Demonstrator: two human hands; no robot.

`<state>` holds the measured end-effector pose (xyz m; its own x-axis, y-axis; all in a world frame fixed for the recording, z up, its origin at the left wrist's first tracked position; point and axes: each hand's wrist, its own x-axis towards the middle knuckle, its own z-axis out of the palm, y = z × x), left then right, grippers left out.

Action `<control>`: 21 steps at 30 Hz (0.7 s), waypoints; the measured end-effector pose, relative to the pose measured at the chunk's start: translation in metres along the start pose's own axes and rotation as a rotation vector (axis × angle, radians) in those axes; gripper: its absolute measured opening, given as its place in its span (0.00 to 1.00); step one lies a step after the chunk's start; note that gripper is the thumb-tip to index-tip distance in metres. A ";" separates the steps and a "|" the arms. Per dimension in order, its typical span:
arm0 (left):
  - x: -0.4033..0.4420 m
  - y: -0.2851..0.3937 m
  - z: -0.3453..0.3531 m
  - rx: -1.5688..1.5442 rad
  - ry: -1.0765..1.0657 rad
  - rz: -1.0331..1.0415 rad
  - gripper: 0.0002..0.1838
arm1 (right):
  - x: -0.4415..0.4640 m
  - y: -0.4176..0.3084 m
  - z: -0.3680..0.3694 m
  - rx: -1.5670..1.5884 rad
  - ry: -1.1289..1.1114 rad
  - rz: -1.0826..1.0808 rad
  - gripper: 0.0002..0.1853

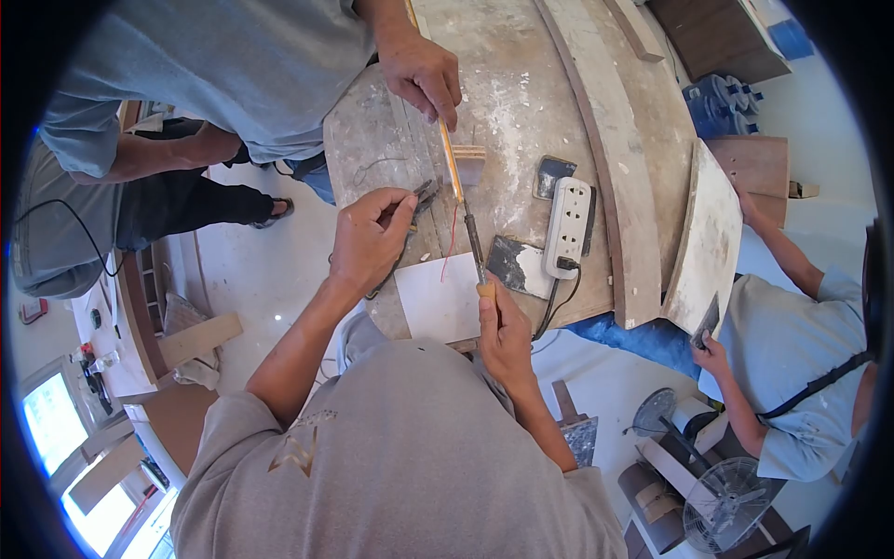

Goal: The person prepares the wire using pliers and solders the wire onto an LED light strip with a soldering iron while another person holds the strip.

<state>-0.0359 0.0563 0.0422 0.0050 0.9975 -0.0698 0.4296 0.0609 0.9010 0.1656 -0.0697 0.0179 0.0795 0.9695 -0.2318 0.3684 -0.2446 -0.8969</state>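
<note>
My right hand [504,334] is closed round the yellowish handle of a soldering iron [474,240], whose tip points up the table. At that tip ends a thin orange-and-white strip [451,158], held from above by a co-worker's hand [424,74]. My left hand [371,238] is pinched, its thumb and forefinger together beside dark pliers [426,194]; what it holds, if anything, is too small to make out. A red wire [453,235] runs down onto a white sheet [436,300] between my hands.
A white power strip [568,224] with a plugged-in cable lies right of the iron, beside dark plates. A long curved board [624,177] crosses the table's right side. Co-workers stand at upper left and at right, the latter holding a white panel [705,233].
</note>
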 end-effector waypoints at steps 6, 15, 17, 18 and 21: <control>0.000 -0.001 -0.001 -0.004 0.003 -0.005 0.10 | 0.001 -0.002 0.000 -0.006 0.010 -0.022 0.20; -0.001 -0.001 -0.001 -0.010 0.009 -0.015 0.09 | -0.001 -0.003 -0.001 -0.002 0.000 0.019 0.20; -0.001 -0.001 0.001 -0.003 0.013 -0.023 0.09 | -0.001 -0.001 0.000 -0.004 0.003 0.014 0.20; -0.001 -0.001 0.001 -0.008 0.014 -0.018 0.09 | -0.001 -0.001 0.000 -0.005 0.005 0.011 0.20; -0.001 -0.004 0.002 -0.022 0.015 -0.009 0.09 | 0.000 0.000 0.000 0.006 -0.005 0.025 0.20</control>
<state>-0.0358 0.0550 0.0377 -0.0128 0.9973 -0.0719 0.4092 0.0708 0.9097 0.1656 -0.0700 0.0184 0.0844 0.9630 -0.2560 0.3604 -0.2690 -0.8932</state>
